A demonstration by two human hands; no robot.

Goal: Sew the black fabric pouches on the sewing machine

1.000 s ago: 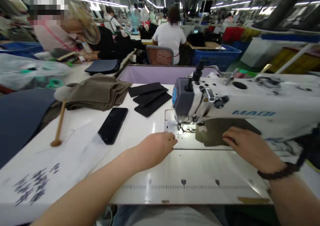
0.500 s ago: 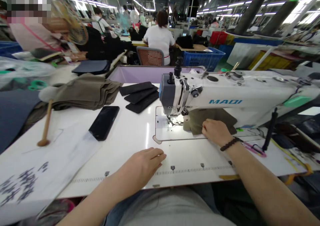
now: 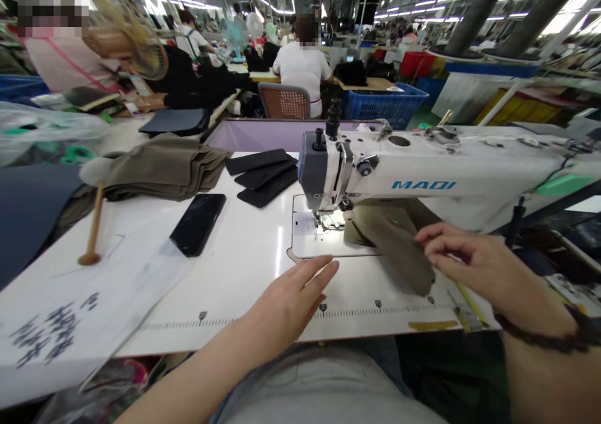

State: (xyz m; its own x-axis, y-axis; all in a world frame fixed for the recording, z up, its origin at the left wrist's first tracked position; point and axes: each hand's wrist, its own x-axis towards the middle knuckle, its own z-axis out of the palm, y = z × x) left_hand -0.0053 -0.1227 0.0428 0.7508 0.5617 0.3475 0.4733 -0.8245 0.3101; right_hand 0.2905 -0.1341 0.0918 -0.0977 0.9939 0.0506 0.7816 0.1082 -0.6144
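My left hand hovers low over the white table's front part, fingers extended and nothing in it. To the right, my right hand has its thumb and fingers at the right edge of an olive-brown fabric piece; its fingers are bent, and whether they pinch the cloth is unclear. The fabric lies under the arm of the white sewing machine, to the right of the needle area, with its front part lifted and blurred. A second layer shows beneath it.
Black fabric pieces and a stack of olive cloth lie left of the machine. Nearer are a black phone and a wooden-handled tool. People sit at tables beyond.
My right hand has moved right, and the fabric's front part has swung toward me. My left hand has shifted slightly forward and right. The pink-handled item is no longer visible.
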